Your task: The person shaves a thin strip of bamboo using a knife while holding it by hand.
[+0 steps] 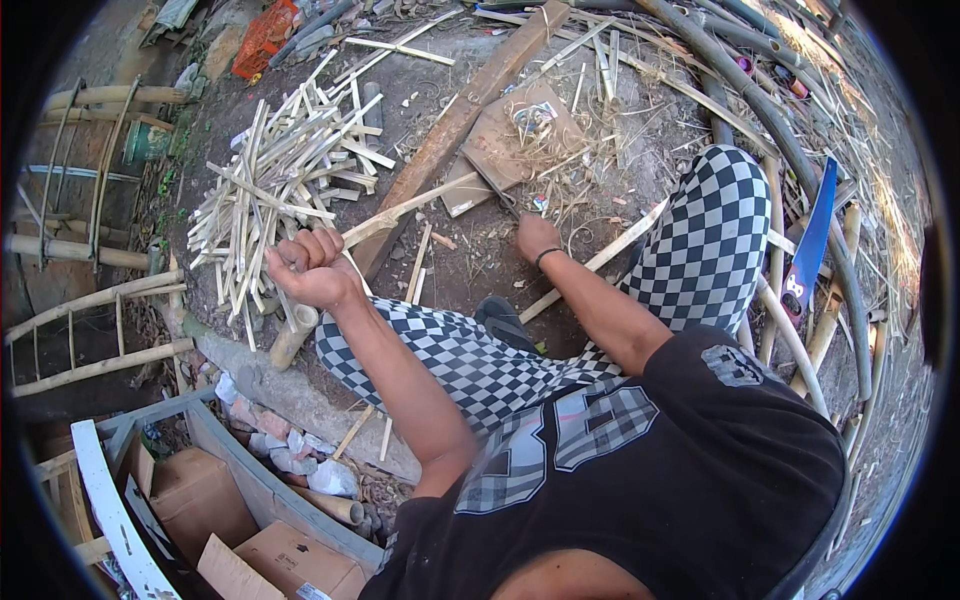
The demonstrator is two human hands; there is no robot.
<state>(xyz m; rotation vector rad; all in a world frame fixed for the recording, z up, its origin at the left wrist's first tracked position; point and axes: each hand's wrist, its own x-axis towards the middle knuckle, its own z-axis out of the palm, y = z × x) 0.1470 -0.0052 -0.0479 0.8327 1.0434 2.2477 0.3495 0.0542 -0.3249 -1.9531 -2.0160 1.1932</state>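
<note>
My left hand (pixel 312 268), palm up with curled fingers, grips the near end of a pale bamboo strip (pixel 415 203). The strip slants up to the right across a brown wooden beam (pixel 455 120). A thin curl hangs beside that hand. My right hand (pixel 537 238), dark band at its wrist, is closed around the handle of a knife. The dark knife blade (pixel 490 183) points up and left, close to the strip's far end, over a brown board (pixel 530 125). Part of the handle is hidden in my fist.
A heap of cut bamboo strips (pixel 285 180) lies beyond my left hand. A blue-bladed saw (pixel 815 230) rests at right among long poles (pixel 800 150). Cardboard boxes (pixel 200 495) stand at lower left. An orange crate (pixel 265 38) sits far left. Shavings litter the ground.
</note>
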